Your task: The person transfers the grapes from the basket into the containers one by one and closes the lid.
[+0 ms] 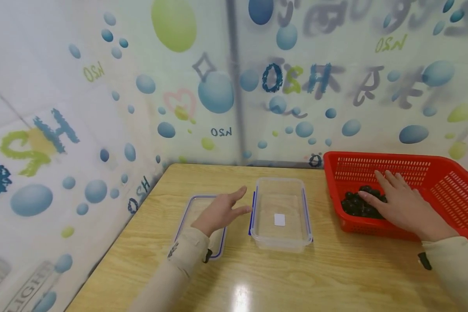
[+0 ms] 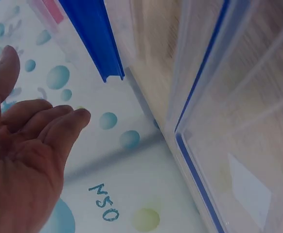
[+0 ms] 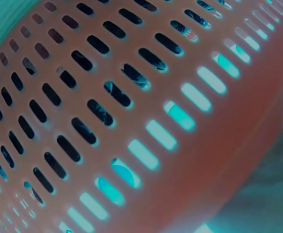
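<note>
In the head view my left hand [image 1: 222, 211] hovers with thumb and fingers spread, just left of a clear plastic food container [image 1: 281, 199] with blue side clips. The left wrist view shows the same hand [image 2: 32, 136] holding nothing, near a blue clip [image 2: 95, 41]. My right hand [image 1: 403, 208] reaches into a red plastic basket [image 1: 331, 190], fingers extended over a cluster of small, dark, glossy round pieces, grape-like [image 1: 359, 206]. That hand is out of sight in the right wrist view, where the slotted basket wall [image 3: 132, 107] fills the frame.
A clear lid with a blue seal [image 1: 195, 210] lies on the wooden table [image 1: 316, 277], partly covered by my left wrist. A white square label [image 1: 279, 219] shows in the container. Patterned curtains [image 1: 218, 147] hang behind the table and along its left side.
</note>
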Demonstrator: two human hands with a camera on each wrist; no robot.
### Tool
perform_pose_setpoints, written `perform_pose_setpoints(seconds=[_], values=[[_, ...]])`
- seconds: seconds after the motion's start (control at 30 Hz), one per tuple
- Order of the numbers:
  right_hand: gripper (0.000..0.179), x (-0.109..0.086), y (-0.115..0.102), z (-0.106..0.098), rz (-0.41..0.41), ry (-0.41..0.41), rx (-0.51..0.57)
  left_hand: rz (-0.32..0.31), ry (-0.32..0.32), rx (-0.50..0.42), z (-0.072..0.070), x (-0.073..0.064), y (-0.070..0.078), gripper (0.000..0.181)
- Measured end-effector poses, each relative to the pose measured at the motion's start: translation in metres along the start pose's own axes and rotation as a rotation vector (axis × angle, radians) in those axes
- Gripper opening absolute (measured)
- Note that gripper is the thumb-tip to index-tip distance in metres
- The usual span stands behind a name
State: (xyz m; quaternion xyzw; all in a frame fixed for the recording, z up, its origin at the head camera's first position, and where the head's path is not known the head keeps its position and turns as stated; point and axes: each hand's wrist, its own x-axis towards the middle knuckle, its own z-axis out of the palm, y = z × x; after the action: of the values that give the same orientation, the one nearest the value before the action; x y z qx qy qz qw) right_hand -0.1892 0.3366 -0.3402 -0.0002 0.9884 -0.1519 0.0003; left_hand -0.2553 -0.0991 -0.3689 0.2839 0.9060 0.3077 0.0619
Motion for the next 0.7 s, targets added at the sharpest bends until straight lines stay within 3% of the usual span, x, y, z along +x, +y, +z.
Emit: perform_pose_setpoints(seconds=[0.23, 0.37, 0.7], values=[[0.098, 0.004, 0.003, 0.001, 0.008, -0.034, -0.057, 0.052, -0.061, -0.019, 0.014, 0.005, 0.006, 0.056], [0.084, 0.008, 0.005, 0.005, -0.050, -0.006, -0.053, 0.069, -0.062, 0.012, 0.019, 0.007, 0.008, 0.053], [0.082, 0.014, 0.013, 0.004, -0.037, -0.161, -0.048, 0.060, -0.087, 0.067, 0.020, 0.009, 0.012, 0.048]])
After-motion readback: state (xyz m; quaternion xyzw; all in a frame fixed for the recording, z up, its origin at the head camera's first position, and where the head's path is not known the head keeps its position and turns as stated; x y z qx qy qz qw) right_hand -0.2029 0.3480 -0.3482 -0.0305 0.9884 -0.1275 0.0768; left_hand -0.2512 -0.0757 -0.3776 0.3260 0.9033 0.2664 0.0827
